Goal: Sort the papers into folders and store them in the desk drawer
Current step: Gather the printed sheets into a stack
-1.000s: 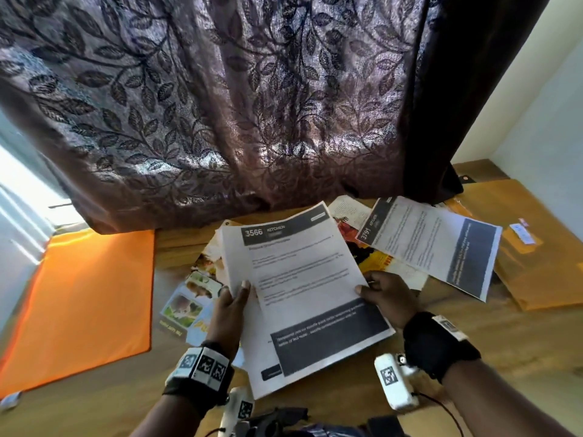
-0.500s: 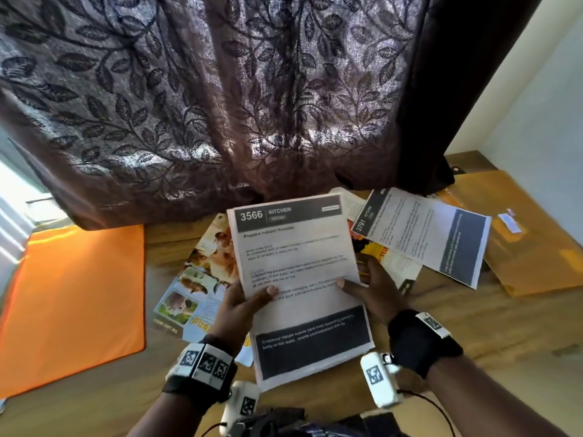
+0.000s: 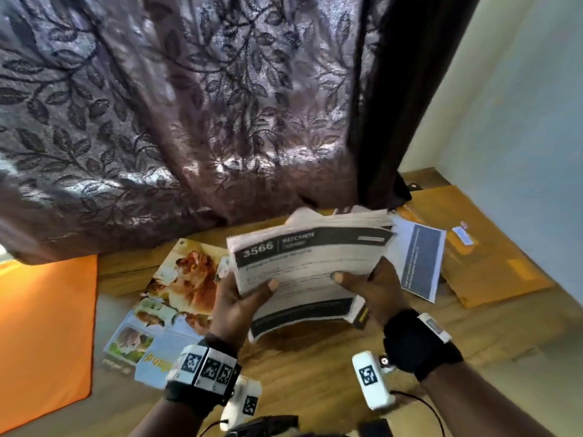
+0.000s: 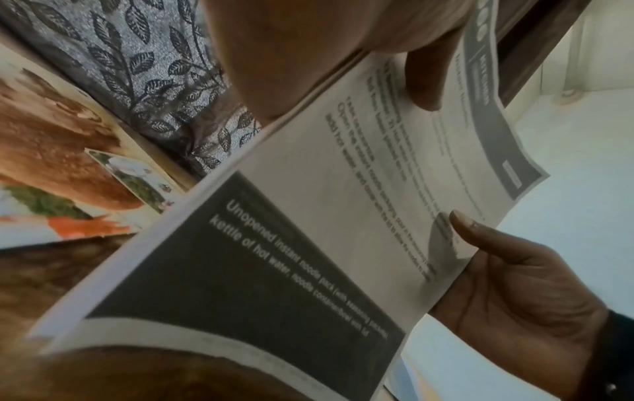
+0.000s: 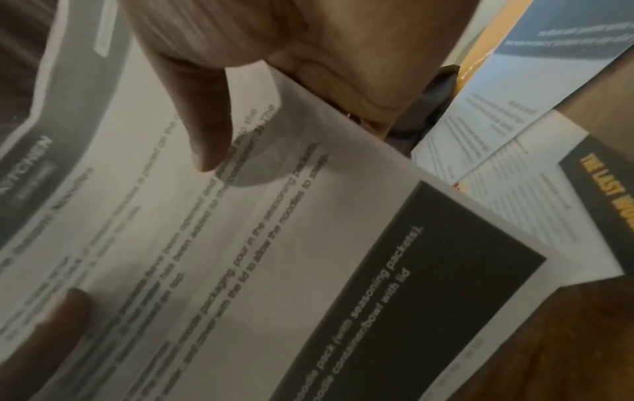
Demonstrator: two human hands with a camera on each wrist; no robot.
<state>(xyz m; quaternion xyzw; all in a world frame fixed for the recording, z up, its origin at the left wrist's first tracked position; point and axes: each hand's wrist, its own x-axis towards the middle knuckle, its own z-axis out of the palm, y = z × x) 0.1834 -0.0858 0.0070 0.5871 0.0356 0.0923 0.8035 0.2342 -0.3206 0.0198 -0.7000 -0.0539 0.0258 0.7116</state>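
Observation:
A stack of white printed sheets (image 3: 310,263), its top page headed "3566 KITCHEN", is held tilted above the wooden desk (image 3: 315,367). My left hand (image 3: 252,290) grips its left edge with the thumb on the top page. My right hand (image 3: 356,279) grips the right edge the same way. In the left wrist view the top page (image 4: 309,217) bends over my left thumb (image 4: 425,78). In the right wrist view my right thumb (image 5: 205,127) presses the same page (image 5: 240,257). An orange folder (image 3: 44,326) lies at the left and an amber folder (image 3: 492,257) at the right.
A loose printed sheet with a dark block (image 3: 421,260) lies right of the stack. Colour leaflets with food pictures (image 3: 176,294) lie to the left. A black and yellow booklet (image 5: 604,200) sits under the sheets. A dark leaf-patterned curtain (image 3: 189,105) hangs over the desk's back edge.
The stack has come up off the desk and tilted toward the curtain. Both hands have slid up its side edges and now grip it with thumbs on top.

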